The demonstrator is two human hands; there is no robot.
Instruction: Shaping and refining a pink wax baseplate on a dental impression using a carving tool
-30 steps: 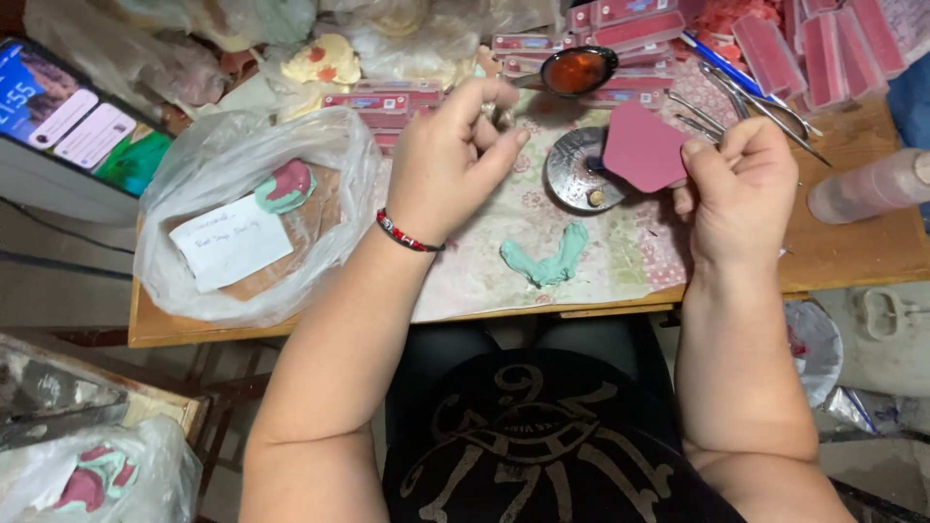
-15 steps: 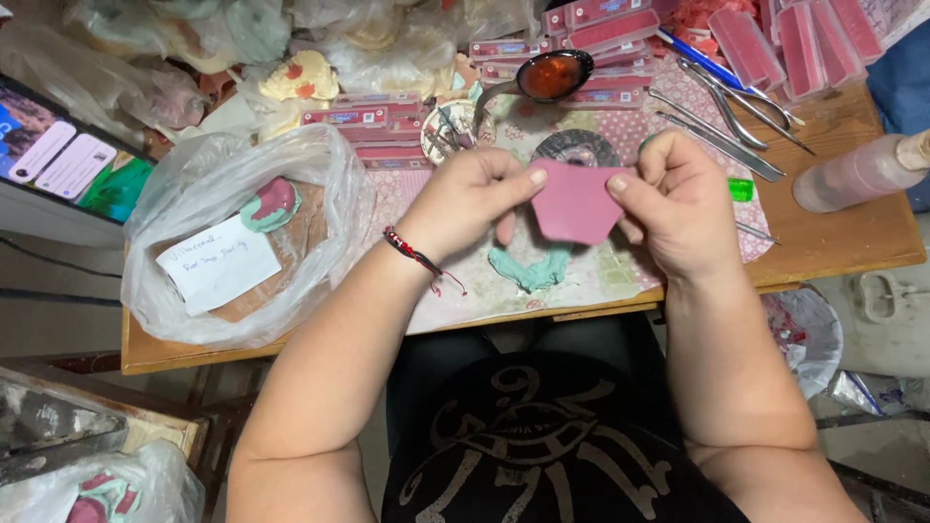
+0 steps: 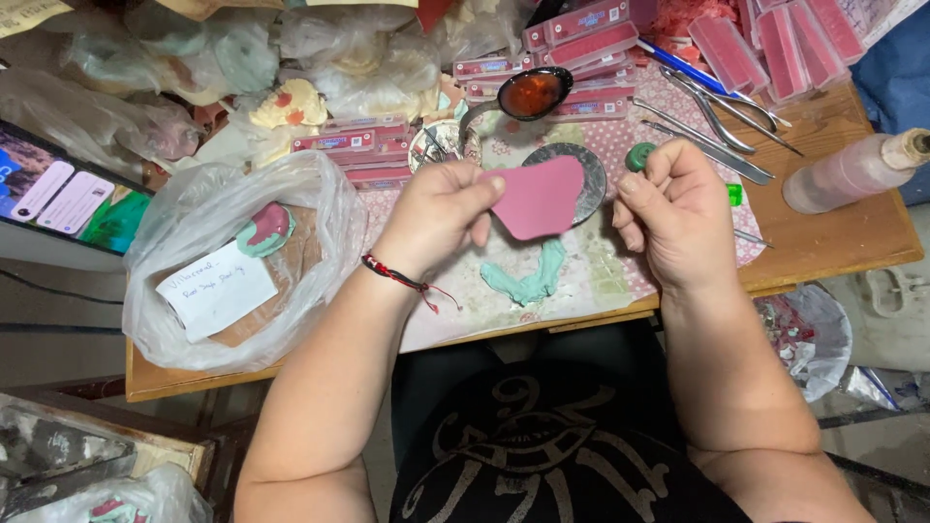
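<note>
One pink sheet [image 3: 539, 198], left hand [image 3: 436, 218] pinch grip

Single head-worn view, no second view to share with. Looks steeply down from above person's torso onto wooden table [image 3: 833, 242], facing forward over cluttered worktop. Close range: forearms enter from bottom edge, left hand [image 3: 436, 218] and right hand [image 3: 678, 218] mid-frame. Table's near edge crosses lower half; lap and floor fill bottom.
</note>
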